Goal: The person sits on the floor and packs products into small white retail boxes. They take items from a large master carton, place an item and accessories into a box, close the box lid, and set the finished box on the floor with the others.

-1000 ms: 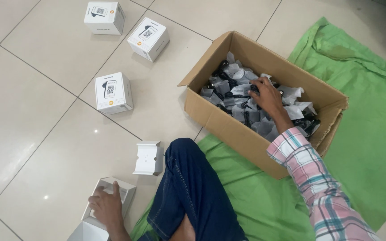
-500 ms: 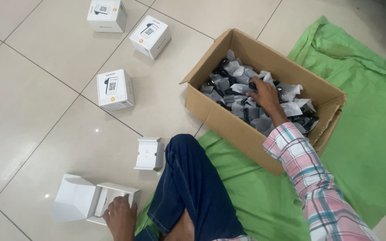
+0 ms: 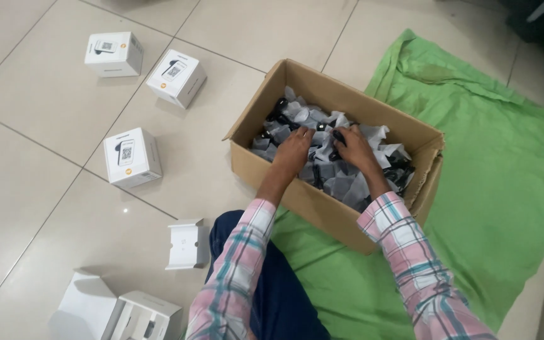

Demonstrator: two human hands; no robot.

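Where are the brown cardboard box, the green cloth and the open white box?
brown cardboard box (image 3: 297,192), head view, on its near outer wall.
green cloth (image 3: 505,157), head view, on a bare stretch right of the box.
open white box (image 3: 149,315), head view, on its inner tray.

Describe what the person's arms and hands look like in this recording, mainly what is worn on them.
Both arms wear long sleeves of a pink, white and teal plaid shirt, ending at the wrists. The left hand and right hand are bare: no gloves. No rings or watch can be made out at this size. Dark blue trousers cover the bent knee between the arms.
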